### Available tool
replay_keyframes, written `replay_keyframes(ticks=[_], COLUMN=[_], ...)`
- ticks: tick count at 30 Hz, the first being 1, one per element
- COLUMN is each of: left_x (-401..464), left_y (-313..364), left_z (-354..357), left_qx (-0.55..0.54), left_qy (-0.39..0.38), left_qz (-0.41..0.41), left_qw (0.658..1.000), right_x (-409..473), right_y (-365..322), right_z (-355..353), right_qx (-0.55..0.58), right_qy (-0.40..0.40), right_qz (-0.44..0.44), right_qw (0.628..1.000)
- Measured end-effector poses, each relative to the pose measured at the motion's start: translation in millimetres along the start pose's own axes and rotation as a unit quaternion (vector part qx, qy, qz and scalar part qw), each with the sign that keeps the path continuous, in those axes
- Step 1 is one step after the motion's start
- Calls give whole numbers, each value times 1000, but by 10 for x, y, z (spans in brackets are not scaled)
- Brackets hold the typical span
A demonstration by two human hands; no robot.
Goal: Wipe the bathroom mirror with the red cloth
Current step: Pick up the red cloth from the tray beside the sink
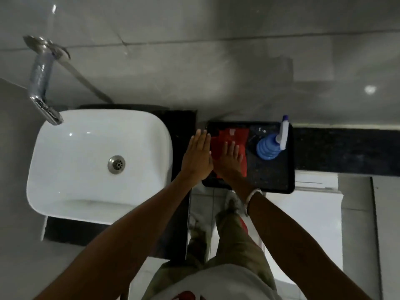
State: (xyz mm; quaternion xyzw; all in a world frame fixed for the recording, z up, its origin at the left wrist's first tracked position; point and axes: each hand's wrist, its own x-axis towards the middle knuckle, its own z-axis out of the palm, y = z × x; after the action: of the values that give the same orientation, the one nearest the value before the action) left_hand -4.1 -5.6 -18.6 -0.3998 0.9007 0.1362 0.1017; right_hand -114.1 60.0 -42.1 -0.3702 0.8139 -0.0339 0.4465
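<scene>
A folded red cloth (229, 137) lies on the left part of a black tray (270, 176) on the dark counter. My right hand (230, 160) rests flat on the cloth, fingers spread and holding nothing. My left hand (198, 158) hovers flat and open just left of it, over the tray's left edge beside the sink. No mirror is in view.
A blue spray bottle (268, 147) with a white trigger head stands on the tray's right side. A white basin (97, 165) sits to the left under a chrome wall tap (42, 81). Grey tiled wall fills the top; floor and my legs show below.
</scene>
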Motion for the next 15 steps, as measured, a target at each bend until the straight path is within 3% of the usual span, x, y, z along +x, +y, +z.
replay_keyframes(ticks=[5,10,12,15], left_x=[-33,-76,-101,-168], left_y=[-125,-178,-163,-83], left_z=[132,124,91,-29], left_qx=[17,-43,-141,-365], left_qy=[-17,-28,-45,-86], left_qz=[16,10,-29,-118], left_qw=[1000,999,989,920], right_x=[167,180,212,294], right_y=[-80,-89,-54,4], right_z=[319,237,77,-275], right_qx=[-63,-104,-64,42], right_qy=[26,22,21,5], right_qz=[23,33,27,35], right_qw=[997,994,997,998])
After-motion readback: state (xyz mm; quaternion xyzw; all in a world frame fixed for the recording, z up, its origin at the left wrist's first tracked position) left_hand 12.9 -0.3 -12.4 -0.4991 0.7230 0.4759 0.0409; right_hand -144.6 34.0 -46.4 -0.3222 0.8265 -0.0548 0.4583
